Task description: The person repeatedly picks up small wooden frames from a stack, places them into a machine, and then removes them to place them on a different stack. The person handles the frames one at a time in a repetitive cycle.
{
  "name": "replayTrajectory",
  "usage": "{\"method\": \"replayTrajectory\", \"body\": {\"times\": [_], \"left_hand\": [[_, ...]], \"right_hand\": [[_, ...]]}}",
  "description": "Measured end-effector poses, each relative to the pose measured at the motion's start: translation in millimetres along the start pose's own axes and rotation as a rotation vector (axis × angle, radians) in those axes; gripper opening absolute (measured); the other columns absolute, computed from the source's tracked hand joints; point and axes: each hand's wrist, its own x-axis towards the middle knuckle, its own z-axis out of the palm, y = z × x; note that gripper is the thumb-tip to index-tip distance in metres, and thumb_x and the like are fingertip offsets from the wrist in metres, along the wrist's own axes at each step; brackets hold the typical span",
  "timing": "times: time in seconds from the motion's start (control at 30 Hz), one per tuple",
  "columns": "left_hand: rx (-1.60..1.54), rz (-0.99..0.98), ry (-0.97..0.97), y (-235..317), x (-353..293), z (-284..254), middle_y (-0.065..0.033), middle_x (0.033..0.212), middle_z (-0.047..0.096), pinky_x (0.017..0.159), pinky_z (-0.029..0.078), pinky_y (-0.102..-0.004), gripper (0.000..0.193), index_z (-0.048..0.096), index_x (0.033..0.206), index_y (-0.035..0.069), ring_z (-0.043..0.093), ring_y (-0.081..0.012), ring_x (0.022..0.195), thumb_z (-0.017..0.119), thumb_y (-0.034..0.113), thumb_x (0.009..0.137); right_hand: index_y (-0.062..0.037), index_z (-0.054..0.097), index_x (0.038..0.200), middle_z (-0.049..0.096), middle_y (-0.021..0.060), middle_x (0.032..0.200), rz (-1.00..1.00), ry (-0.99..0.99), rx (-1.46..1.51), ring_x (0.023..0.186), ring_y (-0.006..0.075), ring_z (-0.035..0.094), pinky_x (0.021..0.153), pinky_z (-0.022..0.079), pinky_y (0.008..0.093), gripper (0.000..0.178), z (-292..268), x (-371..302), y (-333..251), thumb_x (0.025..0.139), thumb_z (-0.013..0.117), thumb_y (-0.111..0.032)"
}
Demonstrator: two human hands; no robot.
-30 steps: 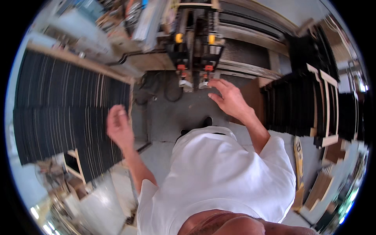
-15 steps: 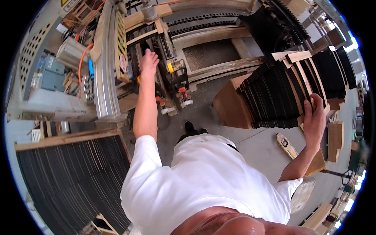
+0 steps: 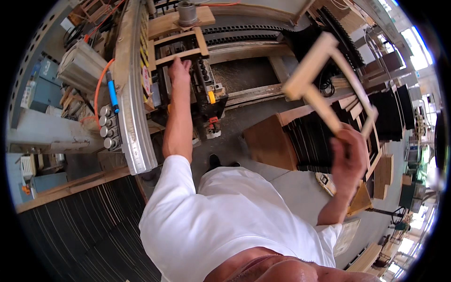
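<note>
A grey concrete floor (image 3: 300, 188) carries everything here. A brown cardboard sheet (image 3: 265, 143) lies flat on it just beside a stack of black panels (image 3: 312, 143). Another broad stack of dark ribbed panels (image 3: 75, 230) sits at lower left. One black shoe (image 3: 214, 161) stands on the floor near the machine's base (image 3: 209, 129)

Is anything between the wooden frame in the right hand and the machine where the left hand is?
Nothing visible. The right hand holds the wooden frame in open air; the left hand touches the machine.
</note>
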Motion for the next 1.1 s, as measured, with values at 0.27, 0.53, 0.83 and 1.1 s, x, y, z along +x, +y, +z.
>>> {"method": "replayTrajectory", "body": {"times": [0.27,0.53,0.83,1.1], "left_hand": [[0.006,-0.125,-0.262,-20.6,-143.9,-55.6,-0.0084,0.114,0.062,0.093,0.050,-0.0433,0.027,0.051,0.121,0.003,0.058,-0.0261,0.112,0.052,0.012,0.096],[-0.056,-0.117,-0.478,-0.5,-167.2,-76.2,-0.0100,0.120,0.058,0.103,0.041,-0.0437,0.035,0.050,0.124,0.005,0.055,-0.0242,0.113,0.051,0.002,0.089],[-0.138,-0.059,-0.331,-18.1,-158.3,-70.1,-0.0079,0.118,0.059,0.102,0.043,-0.0415,0.031,0.050,0.124,0.005,0.056,-0.0229,0.113,0.054,0.003,0.093],[-0.008,-0.012,-0.121,-17.4,-259.7,-85.3,-0.0106,0.135,0.052,0.110,0.039,-0.0455,0.039,0.045,0.134,0.006,0.048,-0.0275,0.128,0.049,-0.001,0.096]], "right_hand": [[-0.0056,0.063,0.093,0.067,0.0072,0.095,-0.531,-0.315,0.268,0.088,0.0290,0.061,0.078,0.050,0.0388,0.018,236.8,58.4,-9.5,0.077,0.070,-0.006],[-0.0056,0.058,0.099,0.064,0.0101,0.097,-0.709,-0.420,0.300,0.099,0.0303,0.058,0.086,0.044,0.0425,0.025,371.4,66.5,-18.2,0.078,0.068,-0.016],[-0.0072,0.058,0.094,0.065,0.0103,0.084,-0.692,-0.515,0.322,0.086,0.0310,0.061,0.077,0.044,0.0428,0.022,399.5,93.1,-6.6,0.074,0.068,-0.012],[-0.0045,0.055,0.095,0.064,0.0135,0.082,-0.718,-0.462,0.493,0.087,0.0343,0.060,0.076,0.042,0.0453,0.021,466.9,141.6,-10.0,0.075,0.059,-0.002]]}}
